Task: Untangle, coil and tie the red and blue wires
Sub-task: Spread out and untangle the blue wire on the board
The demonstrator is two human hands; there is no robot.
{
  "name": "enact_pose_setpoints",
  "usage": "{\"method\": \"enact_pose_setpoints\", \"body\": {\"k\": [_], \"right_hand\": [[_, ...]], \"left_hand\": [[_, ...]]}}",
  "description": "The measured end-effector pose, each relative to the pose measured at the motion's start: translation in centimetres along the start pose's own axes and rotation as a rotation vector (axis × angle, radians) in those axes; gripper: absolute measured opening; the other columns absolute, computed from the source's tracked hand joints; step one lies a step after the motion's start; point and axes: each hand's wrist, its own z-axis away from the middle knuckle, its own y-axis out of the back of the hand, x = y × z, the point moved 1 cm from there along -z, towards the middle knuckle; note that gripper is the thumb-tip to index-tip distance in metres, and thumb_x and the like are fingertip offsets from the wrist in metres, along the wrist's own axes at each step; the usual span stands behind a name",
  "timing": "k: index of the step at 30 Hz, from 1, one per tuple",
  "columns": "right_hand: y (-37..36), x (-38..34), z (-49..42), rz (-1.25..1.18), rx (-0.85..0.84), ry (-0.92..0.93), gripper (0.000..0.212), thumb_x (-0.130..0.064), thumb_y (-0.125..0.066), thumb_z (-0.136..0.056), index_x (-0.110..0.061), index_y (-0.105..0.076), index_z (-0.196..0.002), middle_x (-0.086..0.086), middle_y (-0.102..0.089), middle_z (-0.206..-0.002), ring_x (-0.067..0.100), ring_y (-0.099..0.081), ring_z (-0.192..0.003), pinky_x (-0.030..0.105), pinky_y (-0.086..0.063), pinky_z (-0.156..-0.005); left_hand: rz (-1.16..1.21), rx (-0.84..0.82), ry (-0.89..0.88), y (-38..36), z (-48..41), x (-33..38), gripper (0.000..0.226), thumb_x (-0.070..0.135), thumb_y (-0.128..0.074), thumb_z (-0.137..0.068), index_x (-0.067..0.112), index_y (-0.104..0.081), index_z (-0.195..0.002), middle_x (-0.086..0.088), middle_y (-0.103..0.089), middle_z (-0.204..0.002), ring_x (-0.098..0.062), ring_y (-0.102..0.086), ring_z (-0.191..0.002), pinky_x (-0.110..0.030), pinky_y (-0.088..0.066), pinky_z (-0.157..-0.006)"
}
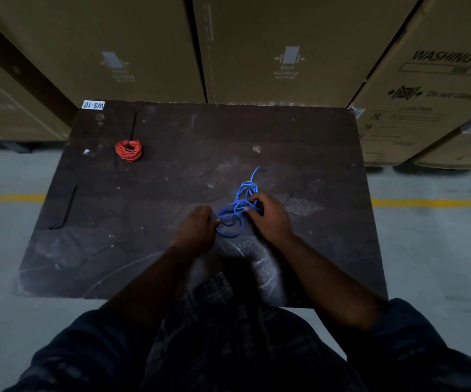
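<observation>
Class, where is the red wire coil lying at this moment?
In the head view, the red wire coil lies on the far-left part of the table, near the WS-10 label, well apart from the blue wire.

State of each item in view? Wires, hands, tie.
red wire: coiled, lying on table, far left
blue wire: loose tangled loops, held between both hands
left hand: pinches blue wire
right hand: grips blue wire
black tie: lying loose near table's left edge
</observation>
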Motion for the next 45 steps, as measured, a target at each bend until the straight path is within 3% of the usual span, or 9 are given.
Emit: {"method": "enact_pose_setpoints", "body": {"k": [4, 9, 17, 22, 28, 33, 37, 41, 45], "right_hand": [[0.1, -0.4, 0.3, 0.290, -0.052, 0.047, 0.040, -0.056, -0.045, -0.087, -0.035, -0.048, -0.120, -0.004, -0.061, -0.119, 0.024, -0.056, -0.106, 0.045, -0.046, -0.090], [0.3, -0.8, 1.1, 0.407, -0.096, -0.010, 0.066, -0.052, -0.045, -0.089, -0.034, -0.018, -0.147, 0.001, -0.046, -0.141, 0.030, -0.047, -0.118, 0.051, -0.040, -0.093], [1.2, 0.3, 0.7, 0.386, -0.124, -0.100, 0.084, -0.060, -0.055, -0.079, -0.036, -0.013, -0.148, -0.005, -0.040, -0.146, 0.027, -0.041, -0.125, 0.050, -0.036, -0.096], [2.4, 1.6, 0.1, 0.438, -0.187, -0.198, 0.120, -0.074, -0.068, -0.056, -0.030, -0.008, -0.150, -0.006, -0.022, -0.155, 0.027, -0.032, -0.132, 0.052, -0.034, -0.101], [1.2, 0.1, -0.5, 0.339, -0.232, -0.175, 0.126, -0.051, -0.083, -0.055, -0.020, -0.006, -0.151, 0.001, -0.027, -0.153, 0.030, -0.030, -0.132, 0.049, -0.031, -0.105], [0.7, -2.4, -0.1, 0.168, 0.139, -0.042, 0.048, -0.023, -0.067, -0.073, -0.013, -0.053, -0.119, 0.009, -0.057, -0.115, 0.031, -0.052, -0.107, 0.038, -0.042, -0.090], [0.7, -4.9, 0.6, 0.045, 0.308, 0.062, 0.040, -0.003, -0.059, -0.075, -0.011, -0.055, -0.114, 0.011, -0.051, -0.114, 0.021, -0.048, -0.102, 0.031, -0.041, -0.087], [-0.8, -3.3, 1.5, 0.039, -0.156, 0.165, 0.038, -0.021, -0.059, -0.083, -0.012, -0.051, -0.120, 0.009, -0.057, -0.118, 0.027, -0.055, -0.110, 0.038, -0.045, -0.092], [-1.4, 1.3, 3.0, 0.471, -0.338, 0.094, 0.082, -0.068, -0.038, -0.083, -0.015, -0.028, -0.145, 0.004, -0.018, -0.159, 0.022, -0.016, -0.146, 0.053, -0.021, -0.115]], "left_hand": [[-0.082, 0.010, 0.090, 2.1, -0.7, -1.2, 0.024, 0.041, -0.056, -0.072, 0.018, -0.052, -0.075, -0.009, -0.063, -0.077, -0.029, -0.060, -0.074, -0.036, -0.049, -0.065], [0.169, 0.139, 0.292, 2.9, -1.0, -3.0, 0.028, 0.003, -0.064, -0.077, 0.006, -0.052, -0.102, -0.016, -0.066, -0.090, -0.033, -0.063, -0.081, -0.033, -0.044, -0.071], [0.121, 0.319, 0.338, 5.7, -1.1, -7.8, 0.009, 0.009, -0.058, -0.088, 0.009, -0.059, -0.097, -0.015, -0.067, -0.087, -0.030, -0.062, -0.079, -0.032, -0.042, -0.069], [0.116, 0.317, 0.656, 7.1, -0.4, -10.2, 0.018, 0.007, -0.061, -0.087, 0.001, -0.062, -0.104, -0.024, -0.065, -0.106, -0.040, -0.060, -0.102, -0.043, -0.046, -0.086], [0.123, 0.189, 0.484, 5.8, -0.3, -7.2, 0.028, -0.003, -0.055, -0.085, -0.001, -0.062, -0.112, -0.024, -0.064, -0.111, -0.037, -0.059, -0.106, -0.038, -0.043, -0.089], [0.088, 0.376, 0.004, 5.0, -0.6, 0.3, 0.027, 0.004, -0.053, -0.078, 0.005, -0.060, -0.104, -0.015, -0.059, -0.105, -0.029, -0.054, -0.100, -0.035, -0.040, -0.087], [0.329, 0.081, -0.082, 1.9, 0.8, 5.9, 0.043, 0.013, -0.058, -0.085, 0.012, -0.049, -0.128, -0.006, -0.056, -0.124, -0.018, -0.055, -0.111, -0.027, -0.041, -0.094], [0.231, -0.084, -0.080, -1.0, 1.2, 3.5, 0.096, 0.033, -0.073, -0.072, 0.001, -0.021, -0.146, -0.020, -0.022, -0.153, -0.028, -0.024, -0.141, -0.033, -0.021, -0.114], [-0.016, -0.094, 0.031, -1.1, 1.2, 0.7, 0.128, 0.053, -0.080, -0.058, 0.012, -0.002, -0.151, -0.009, -0.006, -0.160, -0.025, -0.011, -0.146, -0.054, -0.021, -0.110]]}}
